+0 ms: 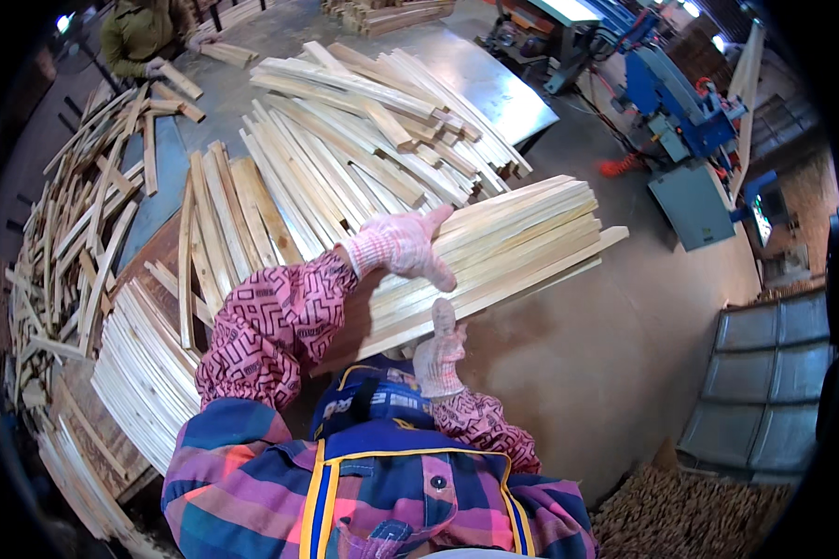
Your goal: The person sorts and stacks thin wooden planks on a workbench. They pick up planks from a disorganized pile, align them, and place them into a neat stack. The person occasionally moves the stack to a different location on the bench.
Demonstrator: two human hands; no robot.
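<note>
My left hand [403, 248], in a pale pinkish knit glove, lies on top of a stack of pale wooden strips [522, 228]. Its thumb and a finger spread apart across the wood. At the near edge of the stack is my right hand [440, 361], gloved alike, with one digit stretched up against the edge and the others partly bent. I see nothing gripped in it. The strips lie side by side, slanting from close to my apron toward the far right, one jutting past the others. What bears the stack from below is hidden.
Loose wooden strips [345, 140] cover the metal table [517, 104] beyond the stack. More strips [144, 363] lie at left, beside a tangled heap [75, 242]. A co-worker [144, 42] handles wood at far left. A blue machine [671, 98] with a grey box [692, 207] stands at right.
</note>
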